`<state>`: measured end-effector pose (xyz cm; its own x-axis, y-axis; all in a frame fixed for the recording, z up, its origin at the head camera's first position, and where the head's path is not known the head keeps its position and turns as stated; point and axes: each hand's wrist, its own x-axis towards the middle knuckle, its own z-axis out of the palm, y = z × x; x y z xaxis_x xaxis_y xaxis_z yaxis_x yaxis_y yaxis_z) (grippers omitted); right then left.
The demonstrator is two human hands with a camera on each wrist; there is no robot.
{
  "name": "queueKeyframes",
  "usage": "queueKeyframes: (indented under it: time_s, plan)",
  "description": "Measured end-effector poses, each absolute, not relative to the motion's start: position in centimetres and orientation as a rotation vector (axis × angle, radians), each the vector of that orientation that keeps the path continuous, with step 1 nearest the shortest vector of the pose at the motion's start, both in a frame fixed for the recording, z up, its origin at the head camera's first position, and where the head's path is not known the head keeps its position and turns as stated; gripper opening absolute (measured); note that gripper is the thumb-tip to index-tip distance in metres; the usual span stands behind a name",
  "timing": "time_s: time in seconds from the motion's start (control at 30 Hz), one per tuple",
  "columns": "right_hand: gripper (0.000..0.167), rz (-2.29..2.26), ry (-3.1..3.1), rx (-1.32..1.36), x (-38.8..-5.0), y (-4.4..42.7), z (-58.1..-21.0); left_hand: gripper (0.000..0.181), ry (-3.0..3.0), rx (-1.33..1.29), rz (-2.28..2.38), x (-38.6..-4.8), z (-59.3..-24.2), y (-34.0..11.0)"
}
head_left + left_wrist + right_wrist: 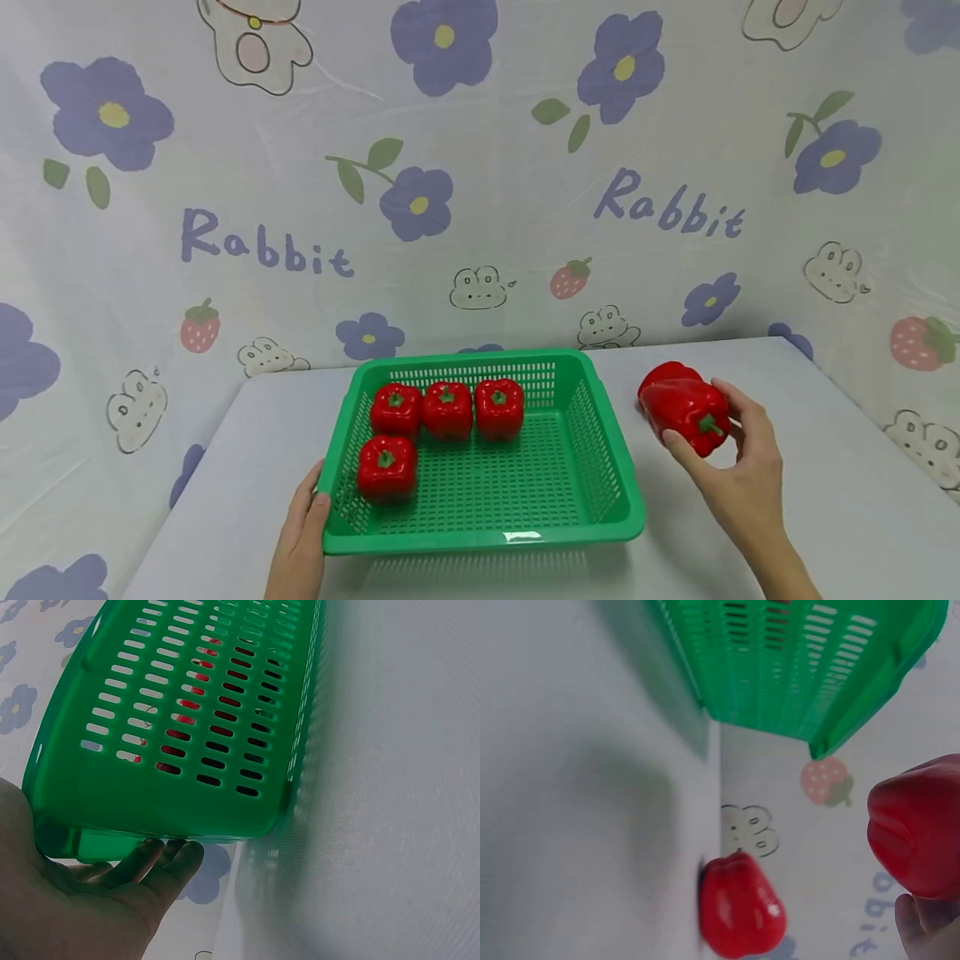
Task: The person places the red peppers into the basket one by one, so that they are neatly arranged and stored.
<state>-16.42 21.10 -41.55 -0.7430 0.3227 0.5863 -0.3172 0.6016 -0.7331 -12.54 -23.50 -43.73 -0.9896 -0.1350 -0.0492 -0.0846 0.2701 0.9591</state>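
Note:
My right hand (742, 467) holds a glossy red bell pepper (686, 412) with a green stem, thumb on one side and fingers on the other. The pepper (919, 829) is raised off the table in the right wrist view. Behind it a second red bell pepper (739, 907) lies on the table, partly covered in the head view. At the front left corner of a green plastic basket (480, 540), my left hand (300, 533) grips the rim. Several red bell peppers (447, 411) sit in the basket's left and back part, stems up.
The basket stands on a white table (810, 500). Its right and front floor (517, 483) shows bare mesh. A patterned cloth (480, 208) with flowers and rabbits hangs behind the table and along its sides.

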Motion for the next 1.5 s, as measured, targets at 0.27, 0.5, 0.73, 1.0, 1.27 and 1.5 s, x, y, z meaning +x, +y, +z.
queueKeyframes:
  time_s: [0.27,0.5,0.73,1.0,1.27,1.5]
  plan:
    - [0.094,1.139,-2.093,0.237,-15.2,19.2,-38.3,0.063,-2.489,0.25,-1.853,-12.6,-43.6,-23.5]
    - [0.085,1.114,-2.155,0.521,-15.3,16.3,-37.5,0.063,-2.487,0.223,-1.853,-12.6,-44.1,-23.8]
    - [0.082,1.11,-2.253,0.769,-15.3,12.9,-37.9,0.064,-2.485,0.239,-1.838,-12.5,-44.1,-23.8]
    - [0.082,1.187,-2.331,0.847,-15.3,10.2,-37.5,0.061,-2.469,0.182,-1.836,-12.7,-44.0,-23.5]
    - [0.077,1.319,-2.412,0.875,-15.7,7.3,-37.9,0.061,-2.479,0.188,-1.827,-12.7,-43.9,-23.5]
    - [0.069,1.514,-2.614,0.704,-17.3,5.8,-38.9,0.062,-2.46,0.184,-1.837,-12.8,-43.9,-23.4]
